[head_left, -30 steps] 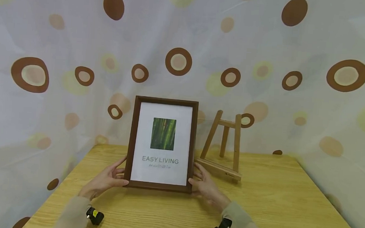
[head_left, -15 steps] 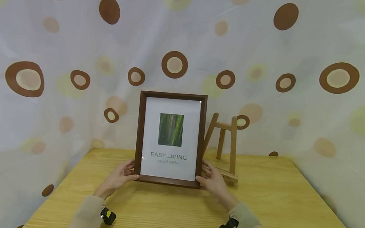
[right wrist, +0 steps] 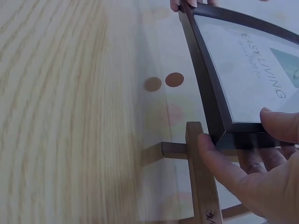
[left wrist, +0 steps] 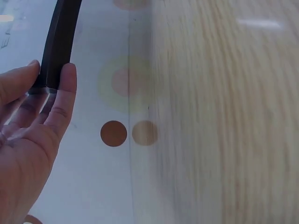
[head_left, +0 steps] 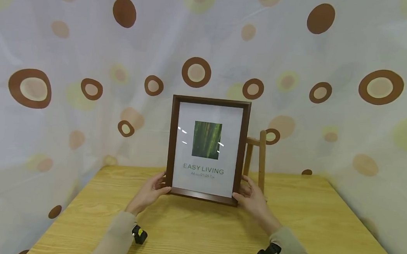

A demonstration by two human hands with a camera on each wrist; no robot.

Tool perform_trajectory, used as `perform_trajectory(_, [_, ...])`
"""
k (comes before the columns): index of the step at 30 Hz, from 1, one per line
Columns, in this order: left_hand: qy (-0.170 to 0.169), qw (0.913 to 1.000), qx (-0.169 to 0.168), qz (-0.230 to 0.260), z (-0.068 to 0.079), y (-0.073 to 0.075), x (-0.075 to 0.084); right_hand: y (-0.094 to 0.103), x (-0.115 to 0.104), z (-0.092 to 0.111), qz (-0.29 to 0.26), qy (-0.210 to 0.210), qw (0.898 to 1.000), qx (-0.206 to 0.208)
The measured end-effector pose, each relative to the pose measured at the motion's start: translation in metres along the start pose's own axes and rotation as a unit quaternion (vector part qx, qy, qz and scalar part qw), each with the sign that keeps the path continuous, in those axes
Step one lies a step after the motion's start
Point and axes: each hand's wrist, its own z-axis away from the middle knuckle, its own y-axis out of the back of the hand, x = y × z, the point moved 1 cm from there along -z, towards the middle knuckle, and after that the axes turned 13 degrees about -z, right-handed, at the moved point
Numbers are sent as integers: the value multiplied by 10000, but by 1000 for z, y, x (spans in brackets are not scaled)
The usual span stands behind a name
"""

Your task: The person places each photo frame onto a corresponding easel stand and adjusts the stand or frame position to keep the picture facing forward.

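Note:
A brown picture frame (head_left: pixel 204 186), upright and slightly tilted, is held off the table by both hands. Its insert shows a green picture and the words EASY LIVING. My left hand (head_left: pixel 149 193) grips the lower left corner, thumb on the front and fingers behind. At the lower right corner my right hand (head_left: pixel 253 200) holds it the same way, as the right wrist view also shows. Behind the picture frame stands a small wooden easel (head_left: pixel 262 157), its left part hidden in the head view. In the right wrist view the easel's ledge (right wrist: pixel 203 186) lies close beneath the right fingers.
The wooden table (head_left: pixel 197 235) spreads under both forearms. A curtain (head_left: pixel 89 50) with brown and green spots hangs behind it and along both sides. Each wrist carries a small black camera, such as the left wrist camera (head_left: pixel 139 235).
Both hands have carried the picture frame right and up in the head view. It looks larger and now covers much of the easel, which was in full view at first.

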Motion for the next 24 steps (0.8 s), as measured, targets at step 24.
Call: perform_trajectory(24, [-476, 9988, 100, 73, -51, -42, 14, 44, -13, 2, 93, 344, 9993, 94])
